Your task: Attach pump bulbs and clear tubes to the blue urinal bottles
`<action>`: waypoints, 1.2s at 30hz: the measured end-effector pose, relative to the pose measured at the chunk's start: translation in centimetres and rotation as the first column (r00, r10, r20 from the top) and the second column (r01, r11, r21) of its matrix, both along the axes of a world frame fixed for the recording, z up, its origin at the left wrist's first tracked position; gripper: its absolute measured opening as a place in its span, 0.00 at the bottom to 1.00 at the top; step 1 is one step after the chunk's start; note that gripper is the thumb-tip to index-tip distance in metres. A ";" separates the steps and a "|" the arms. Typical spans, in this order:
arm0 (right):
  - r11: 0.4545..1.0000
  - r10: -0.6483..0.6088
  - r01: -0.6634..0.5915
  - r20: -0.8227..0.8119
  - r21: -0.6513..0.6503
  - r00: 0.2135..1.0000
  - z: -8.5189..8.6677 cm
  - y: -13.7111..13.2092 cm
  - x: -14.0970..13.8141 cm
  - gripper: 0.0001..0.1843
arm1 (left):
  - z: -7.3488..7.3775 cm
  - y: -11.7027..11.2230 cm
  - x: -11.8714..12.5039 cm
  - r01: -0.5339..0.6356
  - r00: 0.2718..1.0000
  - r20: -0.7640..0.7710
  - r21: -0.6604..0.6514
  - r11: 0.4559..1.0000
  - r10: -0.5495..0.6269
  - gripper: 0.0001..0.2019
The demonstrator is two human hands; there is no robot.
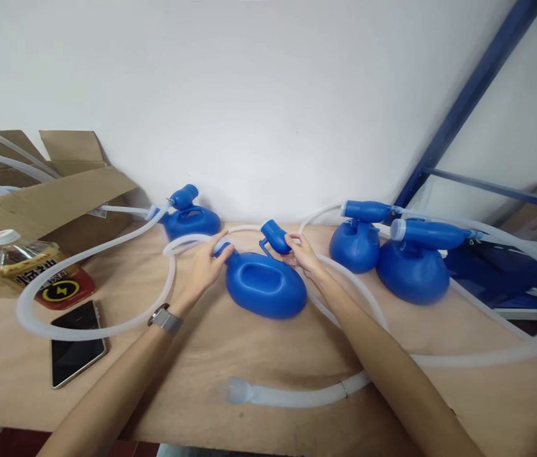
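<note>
A blue plastic urinal bottle (266,298) lies at the middle of the wooden table, its oval hollow facing me. My left hand (206,265) is closed around the bottle's neck at its upper left. A bent blue urinal funnel (274,236) sits by the bottle's handle, and the fingers of my right hand (304,255) grip its lower end. Whether the funnel is fixed to the handle I cannot tell. A translucent hose (292,397) passes under my right forearm, with a clear, flared fitting (237,390) at its end near the table's front.
Two more blue bottles with funnels (414,273) stand at the right, another (192,223) at the back left. A looped hose (106,331) crosses a phone (78,343) beside a drink bottle (42,266). An open cardboard box (101,184) holds hoses. Blue shelving (468,95) rises at the right.
</note>
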State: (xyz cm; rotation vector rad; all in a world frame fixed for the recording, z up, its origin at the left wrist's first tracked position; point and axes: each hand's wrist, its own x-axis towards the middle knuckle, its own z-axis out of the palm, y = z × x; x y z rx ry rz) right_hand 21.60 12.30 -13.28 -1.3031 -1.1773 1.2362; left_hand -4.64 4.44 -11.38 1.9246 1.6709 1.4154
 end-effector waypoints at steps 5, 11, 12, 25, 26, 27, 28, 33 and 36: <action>0.985 -0.044 0.012 0.186 0.172 0.982 -1.4 0.8 0.9 0.20 | 0.8 -0.2 0.1 -0.166 0.982 -0.097 -0.015 0.986 0.163 0.28; 0.966 -0.061 -0.028 0.331 0.257 0.942 -2.1 1.3 1.0 0.15 | 0.1 -0.3 -0.8 -0.251 0.959 -0.126 0.047 0.967 0.255 0.38; 0.960 -0.067 -0.032 0.342 0.277 0.937 -2.0 1.1 0.9 0.15 | 0.0 -0.2 -1.1 -0.247 0.961 -0.117 0.033 0.969 0.249 0.39; 0.643 0.476 -0.568 0.313 0.514 0.822 2.3 -2.8 -6.0 0.40 | 0.3 1.3 -2.1 0.121 0.990 0.075 -0.042 0.992 -0.118 0.25; 0.643 0.508 -0.591 0.306 0.487 0.805 2.3 -2.6 -6.9 0.47 | 0.0 1.1 -1.6 0.083 0.991 0.107 -0.012 0.997 -0.081 0.26; 0.645 0.539 -0.612 0.296 0.457 0.789 2.3 -2.4 -7.6 0.53 | -0.3 0.8 -1.1 0.035 0.989 0.142 0.017 0.999 -0.037 0.26; 0.644 0.573 -0.634 0.279 0.428 0.771 2.2 -2.2 -8.2 0.57 | -0.7 0.5 -0.6 -0.017 0.984 0.180 0.046 0.999 0.009 0.26; 0.611 0.715 -0.711 0.143 0.349 0.684 2.2 -1.8 -9.2 0.56 | -2.6 -0.3 1.3 -0.189 0.941 0.308 0.139 0.972 0.138 0.22; 0.653 0.680 -0.666 0.110 0.360 0.725 2.4 -2.2 -9.3 0.46 | -2.8 -0.3 1.6 -0.182 0.926 0.361 0.178 0.967 0.108 0.20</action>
